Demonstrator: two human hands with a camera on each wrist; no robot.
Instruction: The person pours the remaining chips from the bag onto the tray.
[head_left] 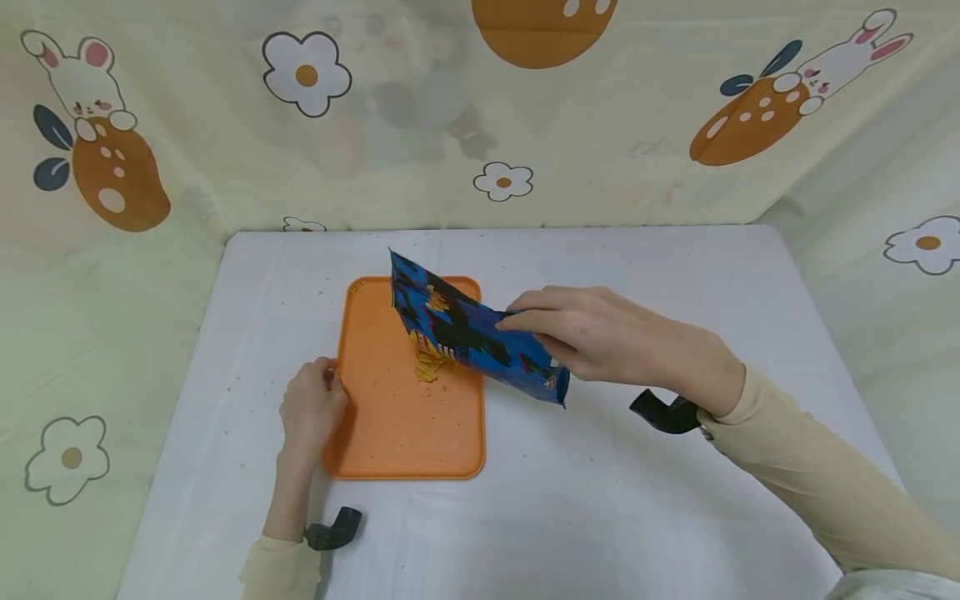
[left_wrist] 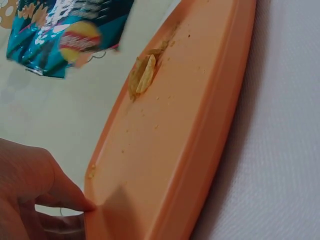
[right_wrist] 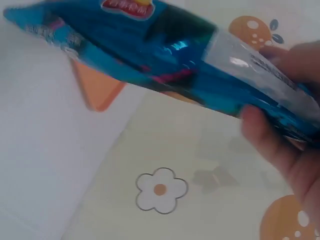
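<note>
In the head view my right hand grips a blue chip bag, tilted over an orange tray. Fingers and thumb pinch the shiny bag from both sides in the right wrist view. A small heap of yellow chips lies on the tray under the bag, which hides part of it. At the tray's left edge my left hand holds the rim. The left wrist view shows a fingertip against that rim, with chips and crumbs further along the tray.
The tray lies on a white table, where small crumbs are scattered. Behind the table hangs a pale curtain printed with flowers and rabbits. A black strap piece sits at the right wrist, another at the left.
</note>
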